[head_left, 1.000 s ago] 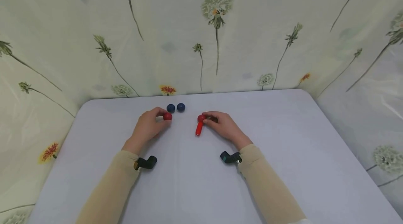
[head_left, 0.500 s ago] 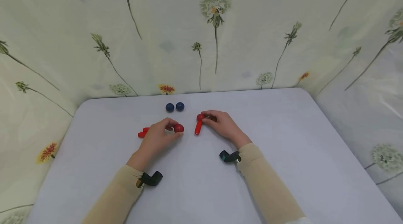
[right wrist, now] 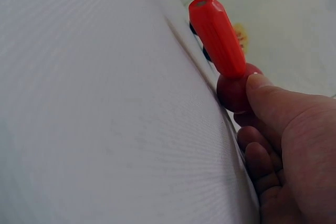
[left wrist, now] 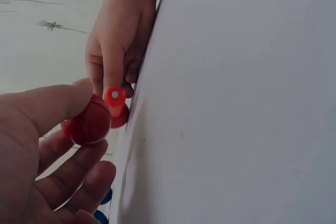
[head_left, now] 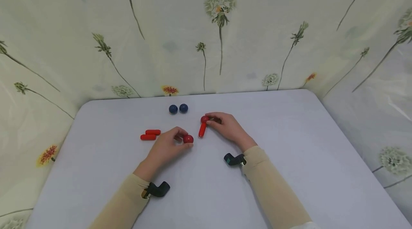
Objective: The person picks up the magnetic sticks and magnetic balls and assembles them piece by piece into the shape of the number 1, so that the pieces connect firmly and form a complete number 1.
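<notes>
My left hand [head_left: 168, 146] pinches a red ball [head_left: 188, 139] between thumb and fingers, near the middle of the table. To its right and farther back, my right hand [head_left: 226, 127] pinches another red ball [right wrist: 233, 93]. A red rod [right wrist: 218, 38] is joined to that second ball and points toward the near side. In the left wrist view the rod's end [left wrist: 115, 95] faces the camera with a small silvery dot at its centre. That end appears right beside the left hand's ball [left wrist: 92, 123] there; the head view shows a gap between them.
Two more red rods [head_left: 150, 135] lie side by side to the left of the left hand. Two dark blue balls [head_left: 178, 108] sit near the back edge of the white table [head_left: 273, 121]. A flower-print curtain [head_left: 161, 43] hangs behind and at the sides.
My left hand has brought its red ball nearer to me and rightward from beside the blue balls, uncovering the two red rods. My right hand has hardly moved with its ball and rod.
</notes>
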`<action>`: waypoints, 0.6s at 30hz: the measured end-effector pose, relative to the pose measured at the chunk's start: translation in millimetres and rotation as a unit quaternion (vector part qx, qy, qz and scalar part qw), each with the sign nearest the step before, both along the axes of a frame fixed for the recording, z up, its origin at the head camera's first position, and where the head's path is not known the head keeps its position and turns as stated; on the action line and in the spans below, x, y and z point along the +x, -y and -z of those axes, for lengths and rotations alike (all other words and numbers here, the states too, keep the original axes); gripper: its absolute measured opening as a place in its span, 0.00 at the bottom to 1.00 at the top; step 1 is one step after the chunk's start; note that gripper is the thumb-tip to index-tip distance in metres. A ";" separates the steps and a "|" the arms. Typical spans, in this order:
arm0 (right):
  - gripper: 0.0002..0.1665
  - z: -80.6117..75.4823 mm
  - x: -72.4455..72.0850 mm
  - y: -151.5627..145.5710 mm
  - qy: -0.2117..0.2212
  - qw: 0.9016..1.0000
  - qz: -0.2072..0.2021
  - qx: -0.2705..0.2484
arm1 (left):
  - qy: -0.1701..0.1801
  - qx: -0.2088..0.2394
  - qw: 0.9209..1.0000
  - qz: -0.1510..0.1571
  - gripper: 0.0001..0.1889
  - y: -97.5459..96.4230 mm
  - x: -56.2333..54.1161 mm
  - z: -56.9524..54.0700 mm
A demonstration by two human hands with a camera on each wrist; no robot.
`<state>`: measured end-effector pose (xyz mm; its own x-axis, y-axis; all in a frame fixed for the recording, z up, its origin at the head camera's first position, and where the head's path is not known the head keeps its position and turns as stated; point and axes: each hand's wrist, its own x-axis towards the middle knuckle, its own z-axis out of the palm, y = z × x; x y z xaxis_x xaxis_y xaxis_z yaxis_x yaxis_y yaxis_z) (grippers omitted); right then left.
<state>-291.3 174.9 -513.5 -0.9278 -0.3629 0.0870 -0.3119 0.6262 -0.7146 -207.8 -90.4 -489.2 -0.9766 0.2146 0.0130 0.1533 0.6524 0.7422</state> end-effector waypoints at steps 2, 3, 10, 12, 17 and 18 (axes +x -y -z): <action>0.24 0.2 -0.3 0.2 0.001 1.000 0.002 0.001 | -0.001 0.002 1.000 0.006 0.18 -1.4 2.6 1.0; 0.24 0.3 -0.4 0.3 0.001 1.000 0.003 0.002 | -0.001 0.003 1.000 0.008 0.18 -2.0 3.7 2.1; 0.23 -1.5 -0.1 0.8 0.004 1.000 0.006 0.007 | -0.009 0.001 0.999 0.031 0.20 -4.4 7.5 9.3; 0.23 -1.8 0.1 1.0 0.004 1.000 0.005 0.007 | -0.008 0.002 0.999 0.037 0.20 -4.2 8.2 11.0; 0.23 -1.0 0.1 1.3 0.001 1.000 0.004 0.006 | 0.002 0.001 0.999 0.036 0.19 -3.9 9.4 12.6; 0.23 -1.0 0.2 1.3 0.001 1.000 0.004 0.006 | 0.006 0.002 0.999 0.033 0.20 -3.9 9.7 12.7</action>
